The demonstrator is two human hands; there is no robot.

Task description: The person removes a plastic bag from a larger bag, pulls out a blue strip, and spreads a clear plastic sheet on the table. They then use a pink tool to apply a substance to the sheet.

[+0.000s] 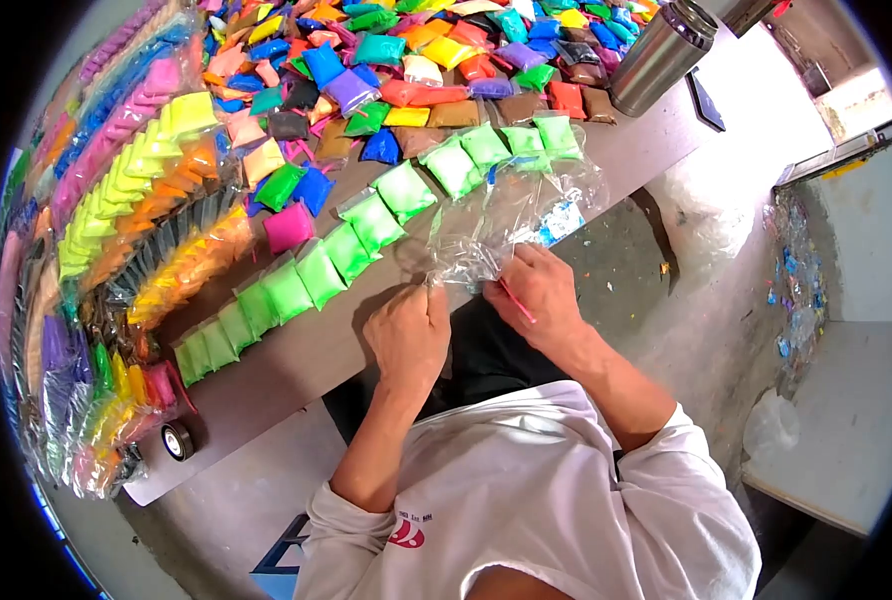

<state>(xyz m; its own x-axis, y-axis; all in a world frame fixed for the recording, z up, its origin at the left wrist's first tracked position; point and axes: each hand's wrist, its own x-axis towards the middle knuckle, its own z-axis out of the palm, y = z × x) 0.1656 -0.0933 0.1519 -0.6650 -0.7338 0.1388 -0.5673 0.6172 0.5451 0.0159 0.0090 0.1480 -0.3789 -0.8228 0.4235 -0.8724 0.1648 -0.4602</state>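
A clear plastic bag (481, 232) with a blue-and-white printed patch lies crumpled at the table's front edge. My left hand (409, 335) is closed on its near left edge. Closed on the bag's near right edge, my right hand (536, 297) also has a thin pink stick (517, 300) against its fingers. Beyond the bag and off to the left runs a row of light green packets (374, 222), with small gaps in it. Whether anything is inside the bag I cannot make out.
A heap of small coloured packets (446, 52) covers the back of the table (266, 365). Bundled packets in clear bags (141, 190) fill the left side. A steel flask (664, 55) and a dark phone (706, 103) stand at the right; a tape roll (177, 440) sits front left.
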